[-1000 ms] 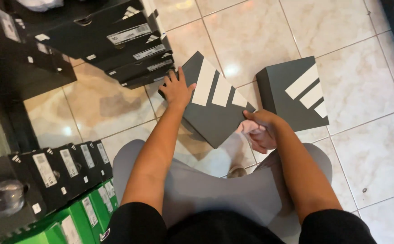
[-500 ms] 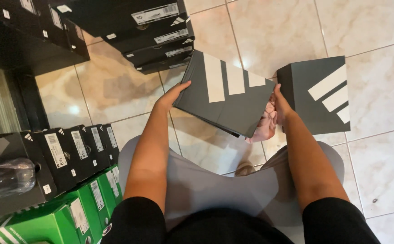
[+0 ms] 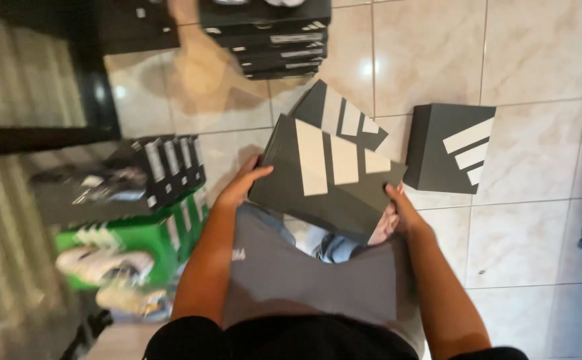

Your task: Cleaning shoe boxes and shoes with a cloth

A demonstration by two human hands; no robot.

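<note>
Hands are holding a dark grey shoebox lid (image 3: 327, 177) with white stripes above the lap: left hand (image 3: 239, 187) and right hand (image 3: 401, 210) are gripping opposite edges, fingers curled around them. Beneath, another striped box (image 3: 341, 115) is lying on the tiled floor (image 3: 531, 60), a third box (image 3: 452, 148) just beside it. Black box stacks (image 3: 271, 37) and green boxes (image 3: 127, 240) are crowding the left.

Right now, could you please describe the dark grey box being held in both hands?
The dark grey box is flat, rectangular, apparently cardboard, with three slanted white stripes on top. It is shut and tilted above the person's lap. The left hand grips its left edge, the right hand its right corner. A matching box lies just behind it.
</note>
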